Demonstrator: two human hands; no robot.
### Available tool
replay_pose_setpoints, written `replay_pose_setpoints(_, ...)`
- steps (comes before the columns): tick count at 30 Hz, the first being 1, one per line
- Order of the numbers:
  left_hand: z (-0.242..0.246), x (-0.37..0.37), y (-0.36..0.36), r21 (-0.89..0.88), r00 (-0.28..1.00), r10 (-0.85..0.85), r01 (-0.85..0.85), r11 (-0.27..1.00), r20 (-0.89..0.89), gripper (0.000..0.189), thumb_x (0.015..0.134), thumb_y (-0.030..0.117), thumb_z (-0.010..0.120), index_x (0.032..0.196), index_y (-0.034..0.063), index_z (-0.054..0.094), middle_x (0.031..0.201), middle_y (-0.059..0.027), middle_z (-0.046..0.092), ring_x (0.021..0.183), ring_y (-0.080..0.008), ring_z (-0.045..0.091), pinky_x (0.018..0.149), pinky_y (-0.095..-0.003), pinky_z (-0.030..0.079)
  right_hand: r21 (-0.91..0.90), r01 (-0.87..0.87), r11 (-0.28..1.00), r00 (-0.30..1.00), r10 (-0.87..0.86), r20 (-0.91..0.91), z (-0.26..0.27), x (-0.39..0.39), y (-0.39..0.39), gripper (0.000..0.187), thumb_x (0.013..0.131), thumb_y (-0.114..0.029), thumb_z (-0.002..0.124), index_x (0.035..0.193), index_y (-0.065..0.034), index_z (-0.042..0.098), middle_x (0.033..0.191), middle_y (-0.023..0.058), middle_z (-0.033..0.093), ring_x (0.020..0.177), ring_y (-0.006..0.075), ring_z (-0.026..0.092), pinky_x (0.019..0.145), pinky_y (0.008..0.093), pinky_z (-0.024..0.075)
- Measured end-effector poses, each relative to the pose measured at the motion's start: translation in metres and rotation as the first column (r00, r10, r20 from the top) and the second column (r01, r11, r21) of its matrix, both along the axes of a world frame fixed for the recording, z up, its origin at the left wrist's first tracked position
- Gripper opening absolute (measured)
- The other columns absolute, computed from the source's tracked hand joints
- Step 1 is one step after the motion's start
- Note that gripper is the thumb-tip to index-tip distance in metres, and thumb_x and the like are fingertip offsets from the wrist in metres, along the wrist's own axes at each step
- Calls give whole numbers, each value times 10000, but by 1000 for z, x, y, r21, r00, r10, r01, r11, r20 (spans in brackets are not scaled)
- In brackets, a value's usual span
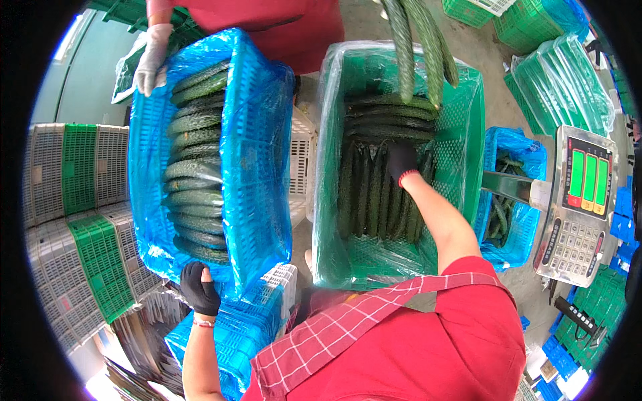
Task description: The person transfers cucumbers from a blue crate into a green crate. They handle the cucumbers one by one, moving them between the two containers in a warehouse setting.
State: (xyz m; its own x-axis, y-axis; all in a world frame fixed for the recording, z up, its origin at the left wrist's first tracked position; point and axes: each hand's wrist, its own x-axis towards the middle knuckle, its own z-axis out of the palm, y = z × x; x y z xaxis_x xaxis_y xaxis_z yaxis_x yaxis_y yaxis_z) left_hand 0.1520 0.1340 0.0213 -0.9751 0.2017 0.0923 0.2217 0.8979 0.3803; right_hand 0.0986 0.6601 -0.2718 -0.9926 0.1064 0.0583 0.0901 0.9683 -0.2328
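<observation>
My left hand (200,290), in a black glove with the thumb tip bare, grips the near rim of a blue plastic crate (258,175) lined with blue film. Inside that crate a row of dark green cucumbers (195,170) lies crosswise. My right hand (403,158), also in a black glove, reaches down into a green plastic crate (459,165) lined with clear film. It rests on the cucumbers (376,195) there; its fingers are hidden from view. Near ones lie lengthwise, far ones crosswise. Several more cucumbers (419,50) hang over the far rim.
Across from me stands a co-worker in red, a gloved hand (148,70) at the blue crate's far left corner. A digital scale (577,205) stands right, beside a smaller blue crate (511,255) of cucumbers. Stacked crates (90,250) line the left; flattened cardboard (145,341) lies below.
</observation>
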Motion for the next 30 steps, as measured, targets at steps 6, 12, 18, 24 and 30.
replay_pose_setpoints(6,-3,1,0,43,997,-10,13,999,-77,306,903,289,494,755,26,539,745,-180,529,723,-391,515,632,-450,369,-467,251,848,879,2,476,65,85,-50,315,745,-246,688,977,-34,696,911,172,700,886,314,672,785,395,513)
replay_pose_setpoints(12,-9,2,-12,105,989,-23,39,994,-149,142,789,214,588,790,73,581,753,-144,569,743,-376,540,654,-457,394,-842,151,518,988,-76,130,196,47,-87,177,803,-31,594,956,9,673,877,56,677,802,121,623,732,262,497)
replay_pose_setpoints(18,1,-2,-18,153,980,-189,196,969,-65,155,767,233,648,775,89,592,751,-109,592,731,-333,589,614,-451,442,-831,0,556,998,-57,-39,351,-2,-214,222,822,-66,630,1028,7,670,937,70,675,854,135,615,807,264,471)
replay_pose_setpoints(24,9,-37,-88,116,952,-300,304,946,-57,178,764,231,677,805,74,603,882,-119,598,833,-330,585,685,-442,474,-358,-357,863,924,382,1,330,-62,-342,457,739,-100,675,1177,4,597,1086,175,638,1003,289,626,871,355,485)
replay_pose_setpoints(30,-7,-59,-141,94,967,-162,183,979,-197,153,759,232,648,713,104,577,752,-97,581,715,-298,587,606,-433,466,286,-447,848,855,311,415,290,-111,-387,781,673,-165,646,1381,40,389,1157,239,596,1083,344,585,909,398,470)
